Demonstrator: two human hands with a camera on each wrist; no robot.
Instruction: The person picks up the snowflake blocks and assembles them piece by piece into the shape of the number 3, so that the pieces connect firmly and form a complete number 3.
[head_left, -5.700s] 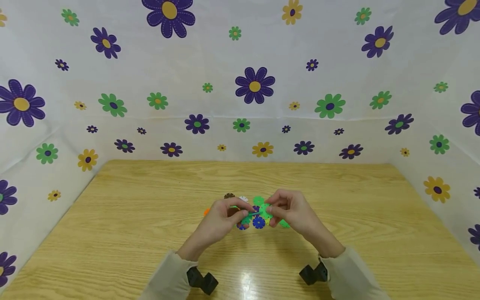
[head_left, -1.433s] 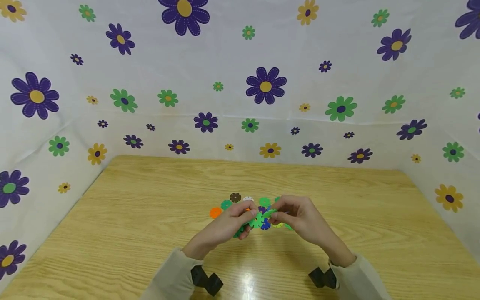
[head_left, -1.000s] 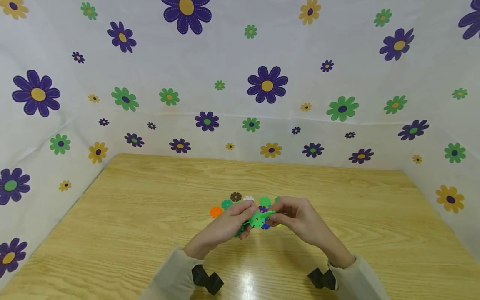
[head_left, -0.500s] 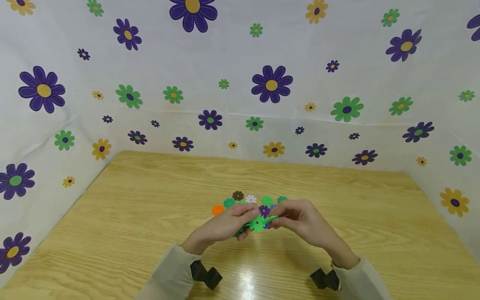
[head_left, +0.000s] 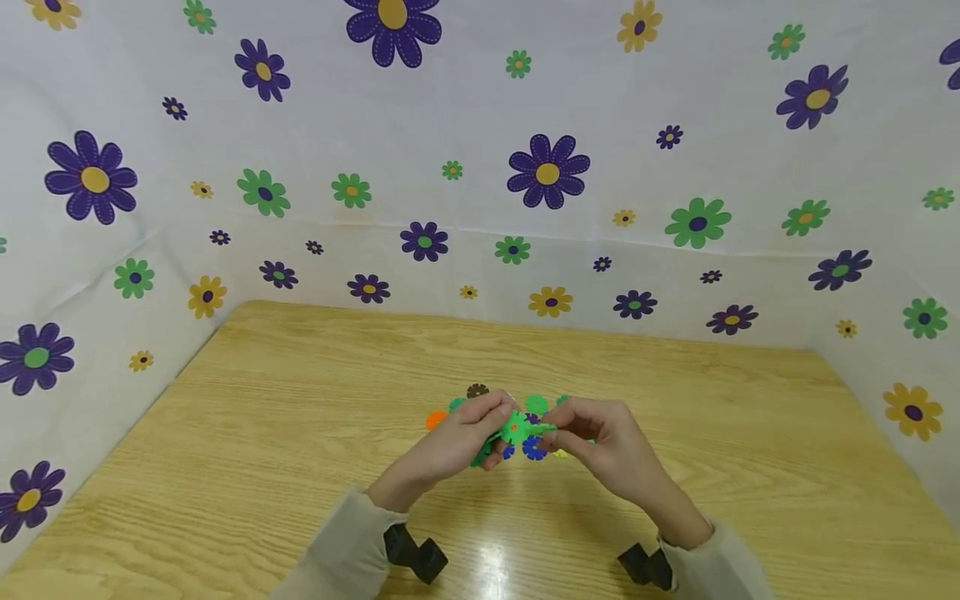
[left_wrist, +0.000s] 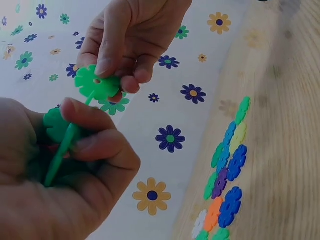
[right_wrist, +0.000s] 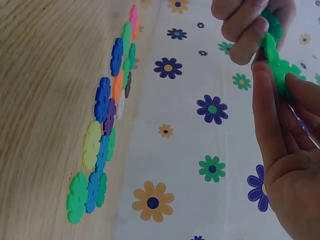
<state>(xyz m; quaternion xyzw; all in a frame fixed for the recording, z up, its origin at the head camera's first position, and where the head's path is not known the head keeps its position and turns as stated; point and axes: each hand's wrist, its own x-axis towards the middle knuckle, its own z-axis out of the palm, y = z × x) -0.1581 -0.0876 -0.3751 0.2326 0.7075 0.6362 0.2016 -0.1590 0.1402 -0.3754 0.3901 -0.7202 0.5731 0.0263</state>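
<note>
In the head view my left hand (head_left: 461,433) grips a small cluster of green notched discs, flat plastic snowflake pieces. One light green disc (head_left: 515,427) of it faces up beyond the thumb. My right hand (head_left: 603,433) pinches another light green disc (head_left: 542,428), seen nearly edge-on. In the left wrist view this pinched disc (left_wrist: 97,82) meets the rim of the edge-on disc (left_wrist: 62,155). A further green disc (left_wrist: 56,125) shows behind the left fingers, partly hidden. The right wrist view shows the pinched disc (right_wrist: 286,75) between right thumb and fingers.
Below and behind the hands, loose notched discs lie flat on the wooden table (head_left: 337,375): orange (head_left: 436,420), brown (head_left: 477,390), blue (head_left: 534,448), yellow (right_wrist: 91,145), purple (right_wrist: 109,116) and several others. A flower-patterned white cloth (head_left: 420,108) surrounds the table's back and sides.
Earlier, the right hand held a light green disc against a green one in the left. Now that side has a light green disc facing up, and the right hand pinches another against it.
</note>
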